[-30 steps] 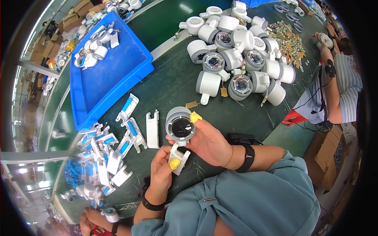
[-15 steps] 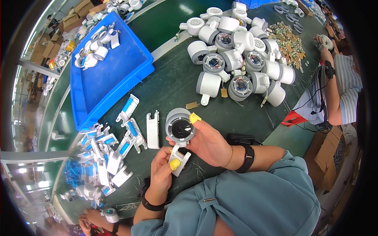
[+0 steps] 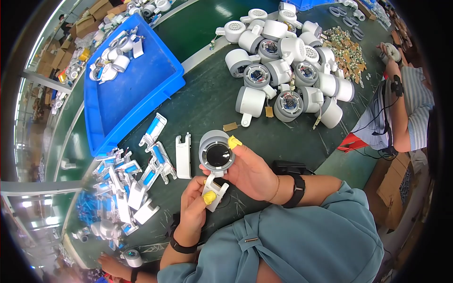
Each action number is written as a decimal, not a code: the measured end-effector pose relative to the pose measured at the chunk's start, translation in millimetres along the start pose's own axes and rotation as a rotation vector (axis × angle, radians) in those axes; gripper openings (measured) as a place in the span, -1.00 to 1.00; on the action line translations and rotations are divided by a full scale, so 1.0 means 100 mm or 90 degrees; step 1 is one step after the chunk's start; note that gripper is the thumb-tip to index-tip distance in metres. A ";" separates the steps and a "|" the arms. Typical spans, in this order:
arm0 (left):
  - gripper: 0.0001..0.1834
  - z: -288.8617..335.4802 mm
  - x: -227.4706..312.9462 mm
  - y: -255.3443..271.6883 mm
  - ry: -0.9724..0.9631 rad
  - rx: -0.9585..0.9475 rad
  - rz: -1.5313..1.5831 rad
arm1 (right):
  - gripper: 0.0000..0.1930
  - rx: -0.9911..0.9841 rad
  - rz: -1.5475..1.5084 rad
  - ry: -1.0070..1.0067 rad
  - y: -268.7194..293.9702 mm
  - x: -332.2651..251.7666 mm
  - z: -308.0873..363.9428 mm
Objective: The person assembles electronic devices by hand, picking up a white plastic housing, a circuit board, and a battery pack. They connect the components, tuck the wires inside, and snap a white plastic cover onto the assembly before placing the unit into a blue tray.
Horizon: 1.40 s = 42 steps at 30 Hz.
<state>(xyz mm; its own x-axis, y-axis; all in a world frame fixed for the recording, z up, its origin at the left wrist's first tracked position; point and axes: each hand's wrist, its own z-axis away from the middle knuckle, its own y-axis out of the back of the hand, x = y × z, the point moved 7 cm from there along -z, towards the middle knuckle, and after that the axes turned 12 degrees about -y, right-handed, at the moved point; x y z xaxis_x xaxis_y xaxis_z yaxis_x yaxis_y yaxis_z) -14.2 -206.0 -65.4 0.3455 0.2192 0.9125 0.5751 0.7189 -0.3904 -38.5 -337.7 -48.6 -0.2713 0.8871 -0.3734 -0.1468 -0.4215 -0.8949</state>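
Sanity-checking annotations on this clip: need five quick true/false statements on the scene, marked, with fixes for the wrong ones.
1. The right hand holds a round grey-and-white unit with a dark face. True.
2. The left hand is empty. False: it holds a white bracket just below the round unit.
3. Yellow wraps show on both hands. True.
4. The blue tray stands to the right of the hands. False: it is to their left, farther up the table.
5. That tray contains nothing. False: white parts lie in it, toward its far end.
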 end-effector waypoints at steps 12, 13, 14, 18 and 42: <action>-0.62 0.01 0.07 -0.04 0.003 -0.012 -0.006 | -0.48 0.002 0.005 -0.017 -0.04 -0.01 0.01; -0.60 0.04 0.14 -0.08 0.023 -0.019 0.028 | -0.48 0.002 0.009 -0.029 -0.06 0.00 0.00; -0.58 0.07 0.23 -0.10 0.038 -0.023 0.060 | -0.48 -0.007 0.014 -0.035 -0.06 0.01 -0.02; -0.56 0.07 0.90 0.15 -0.064 0.039 0.084 | -0.48 -0.016 0.057 -0.186 -0.01 0.19 -0.06; -0.27 -3.16 2.73 2.99 -0.393 0.273 -1.149 | -0.68 -0.004 0.270 -0.237 0.11 0.25 -0.09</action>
<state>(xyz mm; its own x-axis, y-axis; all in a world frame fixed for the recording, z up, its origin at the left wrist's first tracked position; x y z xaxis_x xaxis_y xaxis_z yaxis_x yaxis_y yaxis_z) 486.5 -139.7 27.8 -0.6642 -0.7419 0.0915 -0.3224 0.3947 0.8604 -38.4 -318.8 -70.0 -0.6229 0.5138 -0.5899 0.0532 -0.7245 -0.6872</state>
